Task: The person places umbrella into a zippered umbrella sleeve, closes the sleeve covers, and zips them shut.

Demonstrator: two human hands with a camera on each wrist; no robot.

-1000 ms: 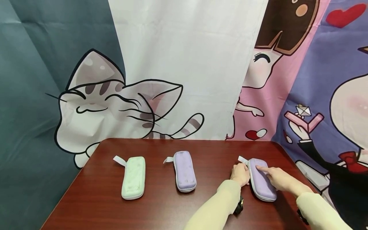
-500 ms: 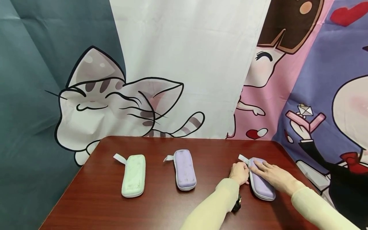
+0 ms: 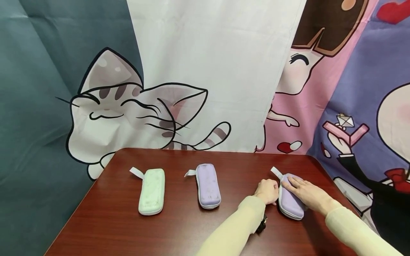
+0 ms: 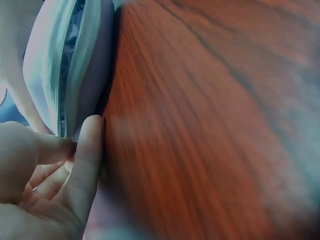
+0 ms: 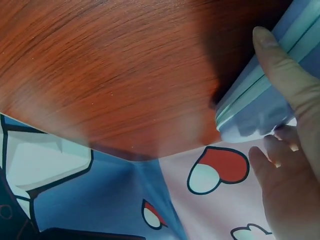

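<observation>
A lilac zippered pencil case (image 3: pixel 290 202) lies on the right side of the table in the head view. At its left edge my left hand (image 3: pixel 267 191) pinches the zipper pull between thumb and forefinger; the fingertips mostly hide the pull. In the left wrist view the zipper (image 4: pixel 66 70) is parted above that pinch, with a dark gap between its tapes. My right hand (image 3: pixel 309 193) holds the same case, fingers laid over its top. Its thumb (image 5: pixel 280 60) lies along the zippered side in the right wrist view. A pale strap (image 3: pixel 276 172) sticks out at the case's far left.
Another lilac case (image 3: pixel 208 186) lies mid-table, and a pale green case (image 3: pixel 152 192) lies to its left, each with a strap. The brown wooden table (image 3: pixel 105 227) meets a printed cartoon curtain (image 3: pixel 211 64) at its back edge.
My right hand has gone from one extended forefinger on the case to several fingers spread over its top. My left hand stays at the zipper edge. The head view has shifted slightly.
</observation>
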